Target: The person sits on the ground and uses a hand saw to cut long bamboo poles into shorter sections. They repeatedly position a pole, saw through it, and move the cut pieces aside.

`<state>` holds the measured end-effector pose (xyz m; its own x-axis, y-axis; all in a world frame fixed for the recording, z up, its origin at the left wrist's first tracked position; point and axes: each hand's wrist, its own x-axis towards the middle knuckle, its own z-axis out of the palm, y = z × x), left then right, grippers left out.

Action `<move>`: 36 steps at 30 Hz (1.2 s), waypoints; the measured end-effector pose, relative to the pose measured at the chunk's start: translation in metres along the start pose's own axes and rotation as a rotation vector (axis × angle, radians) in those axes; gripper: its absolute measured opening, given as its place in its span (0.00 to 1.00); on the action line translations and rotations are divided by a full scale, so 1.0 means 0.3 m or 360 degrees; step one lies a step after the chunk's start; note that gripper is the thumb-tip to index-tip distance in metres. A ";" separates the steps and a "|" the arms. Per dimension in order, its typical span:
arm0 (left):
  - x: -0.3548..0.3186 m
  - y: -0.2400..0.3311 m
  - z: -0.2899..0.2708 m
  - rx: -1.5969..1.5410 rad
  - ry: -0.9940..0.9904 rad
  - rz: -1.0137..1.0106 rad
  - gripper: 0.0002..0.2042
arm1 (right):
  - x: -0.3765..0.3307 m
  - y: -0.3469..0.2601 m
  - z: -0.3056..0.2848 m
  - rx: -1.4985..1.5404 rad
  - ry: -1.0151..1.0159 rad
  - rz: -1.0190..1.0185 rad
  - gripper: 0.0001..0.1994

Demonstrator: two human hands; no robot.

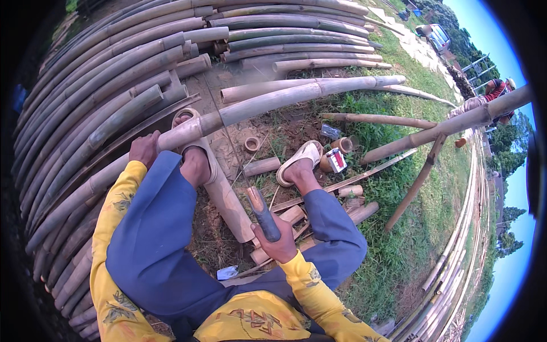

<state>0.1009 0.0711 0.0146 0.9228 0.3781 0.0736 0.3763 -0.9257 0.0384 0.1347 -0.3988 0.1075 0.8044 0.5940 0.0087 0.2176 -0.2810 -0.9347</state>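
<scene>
Left hand (145,149) grips pole (262,104) | right hand (277,244) grips apparent saw (264,216) (edge unclear) | knees (327,208) apart

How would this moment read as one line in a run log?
left hand: on bamboo pole | right hand: gripping long-bladed tool | tool: crosses pole in view | left side: stacked poles

Smooth, matt bamboo pole (268,106), metal-looking blade (231,142) with smooth-looking handle (264,215), and matt cloth trousers (154,228)
</scene>
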 end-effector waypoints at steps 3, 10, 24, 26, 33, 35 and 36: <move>0.005 -0.011 -0.034 0.0014 -0.0003 -0.0046 0.18 | 0.024 -0.008 0.015 0.0025 0.0003 0.0037 0.08; -0.017 -0.001 -0.004 0.0034 0.0008 -0.0101 0.18 | 0.008 0.030 0.011 0.0071 0.0006 -0.0068 0.10; 0.023 0.035 0.057 -0.0028 0.0039 -0.0088 0.24 | -0.003 0.059 -0.041 -0.0023 -0.0023 -0.0022 0.19; 0.007 0.067 -0.034 -0.0005 0.0027 -0.0104 0.19 | 0.008 0.072 -0.031 0.0014 -0.0019 0.0003 0.18; -0.020 0.000 -0.075 0.0024 -0.0115 -0.0078 0.13 | 0.004 -0.048 -0.098 -0.0087 -0.0108 -0.0115 0.16; -0.030 0.026 -0.052 -0.0009 0.0039 0.0061 0.13 | -0.047 -0.063 -0.136 -0.0094 -0.0050 -0.0111 0.16; -0.041 0.031 -0.039 -0.0018 0.0114 0.0118 0.13 | -0.059 -0.090 -0.148 -0.0109 -0.0046 -0.0093 0.16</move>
<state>0.0921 0.0580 0.0256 0.9396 0.3087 0.1480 0.3060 -0.9511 0.0413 0.1392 -0.4352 0.1484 0.7732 0.6321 0.0514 0.3020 -0.2956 -0.9063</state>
